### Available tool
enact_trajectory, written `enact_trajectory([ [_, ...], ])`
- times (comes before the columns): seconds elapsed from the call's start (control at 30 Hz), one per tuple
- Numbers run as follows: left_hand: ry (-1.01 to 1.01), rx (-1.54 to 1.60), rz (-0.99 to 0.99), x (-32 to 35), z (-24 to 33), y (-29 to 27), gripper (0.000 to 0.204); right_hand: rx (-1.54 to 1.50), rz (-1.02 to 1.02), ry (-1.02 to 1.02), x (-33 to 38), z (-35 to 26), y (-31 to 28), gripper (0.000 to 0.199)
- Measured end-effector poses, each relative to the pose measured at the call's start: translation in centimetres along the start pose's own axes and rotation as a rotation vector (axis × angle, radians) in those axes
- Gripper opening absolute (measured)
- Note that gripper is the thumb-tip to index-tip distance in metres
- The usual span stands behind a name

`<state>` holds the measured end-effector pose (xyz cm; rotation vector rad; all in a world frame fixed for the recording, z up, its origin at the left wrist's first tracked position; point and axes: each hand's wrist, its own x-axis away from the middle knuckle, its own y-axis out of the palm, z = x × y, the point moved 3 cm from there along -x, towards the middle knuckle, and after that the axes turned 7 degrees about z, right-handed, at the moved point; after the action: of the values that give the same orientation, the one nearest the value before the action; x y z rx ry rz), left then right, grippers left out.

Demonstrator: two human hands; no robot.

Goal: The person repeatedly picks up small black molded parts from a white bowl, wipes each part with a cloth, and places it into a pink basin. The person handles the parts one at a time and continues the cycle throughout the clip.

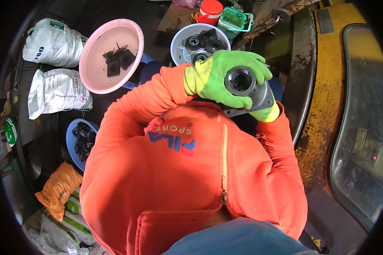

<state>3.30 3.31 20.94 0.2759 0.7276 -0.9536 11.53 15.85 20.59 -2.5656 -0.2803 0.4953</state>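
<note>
My left hand point(223, 76), in a green glove with a yellow cuff, is closed around a black flanged part point(259, 98). The part has a round, open collar on top and a flat plate with small holes at its corners. The fingers and thumb wrap about the collar. My right hand point(264, 114), gloved alike, lies against the underside of the plate; its fingers are hidden behind it. Just beyond my hands stands a pale blue basin point(177, 40) with several similar black parts point(208, 39) in it.
At the left, a pink basin point(93, 46) holds a few dark pieces, and a blue basin point(71, 144) holds many black ones. White sacks point(55, 44) and an orange bag point(58, 187) lie farther left. A worn yellow machine point(323, 114) with a window stands close at the right.
</note>
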Motion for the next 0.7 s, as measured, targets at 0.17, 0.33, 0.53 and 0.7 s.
enact_trajectory([
  [0.17, -0.073, 0.270, -0.322, 0.2, -0.8, 0.7, 0.050, -0.022, -0.256, 0.009, 1.3, 1.3, 1.0, 0.070],
  [0.33, -0.238, 0.589, -0.448, -0.4, -1.0, 0.4, 0.048, -0.399, -0.081, 0.081, 0.8, 4.9, 3.1, 0.066],
  [0.53, -0.218, -0.395, 0.041, -0.8, -0.5, -5.3, 0.049, -1.720, 0.112, 0.427, 0.2, 7.4, 2.5, 0.050],
  [0.7, -0.161, -0.384, 0.209, 0.7, -2.3, -3.1, 0.086, -1.008, 0.592, 0.491, -0.4, 6.3, 0.7, 0.032],
])
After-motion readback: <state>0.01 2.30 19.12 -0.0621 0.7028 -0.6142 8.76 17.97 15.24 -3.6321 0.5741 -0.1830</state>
